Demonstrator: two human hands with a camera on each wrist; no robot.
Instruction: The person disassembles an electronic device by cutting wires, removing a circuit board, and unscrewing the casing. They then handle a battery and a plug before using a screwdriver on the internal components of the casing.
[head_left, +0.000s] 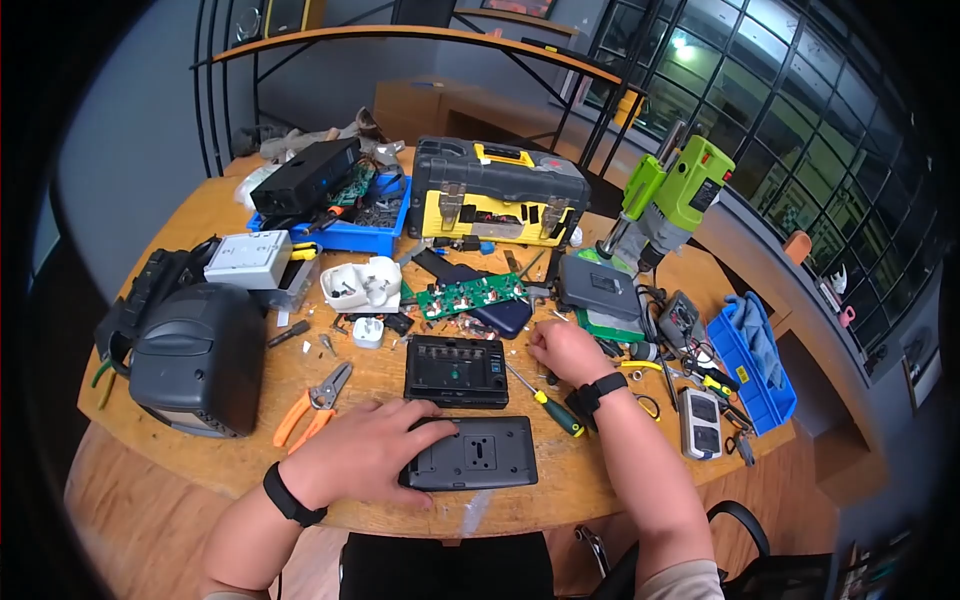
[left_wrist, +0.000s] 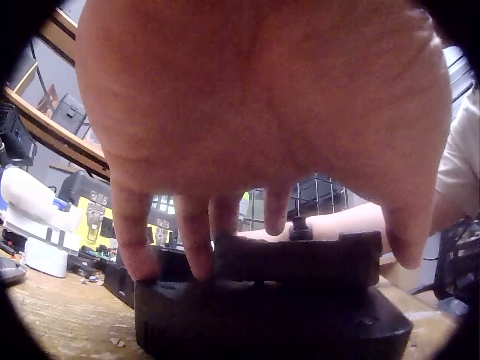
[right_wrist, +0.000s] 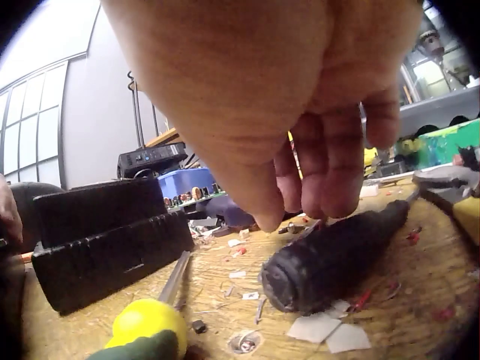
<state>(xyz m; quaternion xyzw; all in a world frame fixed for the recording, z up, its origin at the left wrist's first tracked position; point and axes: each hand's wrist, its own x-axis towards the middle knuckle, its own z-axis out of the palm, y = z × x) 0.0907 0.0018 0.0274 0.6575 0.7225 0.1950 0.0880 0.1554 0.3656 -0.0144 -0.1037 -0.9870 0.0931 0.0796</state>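
Note:
In the head view my left hand (head_left: 368, 452) rests on a flat black device (head_left: 505, 470) near the table's front edge, fingers over its left part and thumb at its near side. From the left wrist, the fingers reach down fairly straight onto the black housing (left_wrist: 262, 319). Just behind lies an open black case (head_left: 455, 375). To its right, my right hand (head_left: 570, 352) hangs low over the wood, fingertips pointing down among small scraps. Close beside them in the right wrist view are a dark-handled tool (right_wrist: 337, 259) and a green and yellow screwdriver (right_wrist: 150, 326).
Orange-handled cutters (head_left: 312, 405) lie left of the left hand, near a bulky dark machine (head_left: 198, 360). Behind are a green circuit board (head_left: 472, 295), a toolbox (head_left: 500, 190) and a blue tray (head_left: 350, 237). At right stand a green drill stand (head_left: 680, 190) and a blue bin (head_left: 750, 375).

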